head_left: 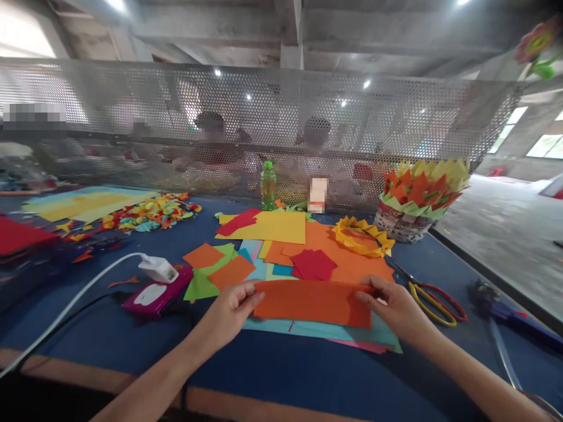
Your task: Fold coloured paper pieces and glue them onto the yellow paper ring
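A rectangular orange felt sheet point(312, 303) is stretched level between my two hands, low over the front of the table. My left hand point(240, 305) pinches its left end between thumb and fingers. At the opposite end, my right hand point(385, 299) grips the upper right corner the same way. Beneath it lies a light blue sheet point(352, 333) with a small red mark near its front edge. Just beyond the held piece are stacked red pieces point(313, 265) and a larger orange sheet point(369, 266). Orange and green squares point(231, 271) lie beyond my left hand.
Yellow-and-red-handled scissors point(433, 303) and a blue glue gun point(505, 313) lie at right. A purple power strip point(160, 293) with cables is at left. Behind stand a green bottle point(268, 187), a yellow zigzag ring point(363, 237), a basket point(402, 223) and a perforated screen point(264, 99).
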{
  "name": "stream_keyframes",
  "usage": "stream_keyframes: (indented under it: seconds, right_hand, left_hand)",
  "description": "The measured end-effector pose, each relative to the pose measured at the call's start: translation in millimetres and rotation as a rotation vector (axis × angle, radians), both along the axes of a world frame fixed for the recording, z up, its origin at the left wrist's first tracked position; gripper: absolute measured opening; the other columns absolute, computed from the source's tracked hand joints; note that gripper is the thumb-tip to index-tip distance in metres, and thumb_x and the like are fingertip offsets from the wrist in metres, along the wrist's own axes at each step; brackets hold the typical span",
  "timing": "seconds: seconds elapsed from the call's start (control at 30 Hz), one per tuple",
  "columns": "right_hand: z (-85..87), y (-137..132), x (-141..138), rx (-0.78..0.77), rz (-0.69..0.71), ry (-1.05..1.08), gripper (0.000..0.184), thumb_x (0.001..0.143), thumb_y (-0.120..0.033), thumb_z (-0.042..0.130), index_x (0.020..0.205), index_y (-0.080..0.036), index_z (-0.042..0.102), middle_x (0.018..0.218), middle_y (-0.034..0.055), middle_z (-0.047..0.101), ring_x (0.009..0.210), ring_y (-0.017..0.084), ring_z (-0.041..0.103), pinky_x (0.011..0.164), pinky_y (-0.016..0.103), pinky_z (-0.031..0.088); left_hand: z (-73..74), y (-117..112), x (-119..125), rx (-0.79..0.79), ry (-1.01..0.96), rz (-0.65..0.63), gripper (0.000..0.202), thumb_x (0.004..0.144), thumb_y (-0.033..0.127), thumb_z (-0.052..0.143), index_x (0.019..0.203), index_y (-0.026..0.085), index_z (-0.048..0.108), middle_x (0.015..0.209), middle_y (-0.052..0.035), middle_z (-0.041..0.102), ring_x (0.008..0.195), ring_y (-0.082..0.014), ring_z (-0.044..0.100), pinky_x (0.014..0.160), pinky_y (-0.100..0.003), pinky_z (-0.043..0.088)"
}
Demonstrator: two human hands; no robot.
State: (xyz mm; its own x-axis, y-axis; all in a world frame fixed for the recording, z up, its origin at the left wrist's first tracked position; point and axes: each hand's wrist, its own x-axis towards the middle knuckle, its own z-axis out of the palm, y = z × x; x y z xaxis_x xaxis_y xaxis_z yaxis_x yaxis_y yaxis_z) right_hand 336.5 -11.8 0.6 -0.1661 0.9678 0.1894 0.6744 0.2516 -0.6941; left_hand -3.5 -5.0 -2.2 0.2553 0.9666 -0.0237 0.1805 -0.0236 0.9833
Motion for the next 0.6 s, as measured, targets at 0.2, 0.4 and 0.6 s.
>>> stream_keyframes:
  seconds: [0.2,0.4,0.6]
  right_hand:
    - [6.7,-6.0,1.0,0.113,0.010,-0.012,0.029,0.090,-0.051,0.058,0.094,-0.023,0.061,0.090,0.0032,0.067,0.086,0.019,0.060,0.079,0.030,0.045]
    - [-1.2,-5.2,-4.7,0.041,0.097,-0.092,0.024,0.086,-0.039,0.062,0.105,-0.025,0.062,0.093,0.0022,0.074,0.085,0.020,0.069,0.081,0.031,0.050]
    - [1.2,-8.5,-6.4,0.046,0.102,-0.149,0.025,0.092,-0.045,0.052,0.097,-0.026,0.068,0.077,-0.0003,0.074,0.071,0.018,0.068,0.072,0.028,0.051]
  left_hand:
    - [2.1,-5.2,-4.1,0.193,0.181,-0.009,0.033,0.089,0.041,0.060,0.115,0.024,0.072,0.107,-0.0038,0.073,0.108,-0.0256,0.062,0.101,-0.033,0.044]
    - [0.2,-5.0,-1.8,0.228,0.274,-0.091,0.035,0.094,0.035,0.052,0.124,0.024,0.066,0.119,-0.0050,0.069,0.111,-0.0238,0.062,0.096,-0.031,0.045]
    - [-6.3,0.7,1.7,0.251,0.260,-0.058,0.041,0.096,0.038,0.046,0.129,0.019,0.060,0.086,-0.0032,0.068,0.080,-0.0193,0.061,0.071,-0.026,0.048]
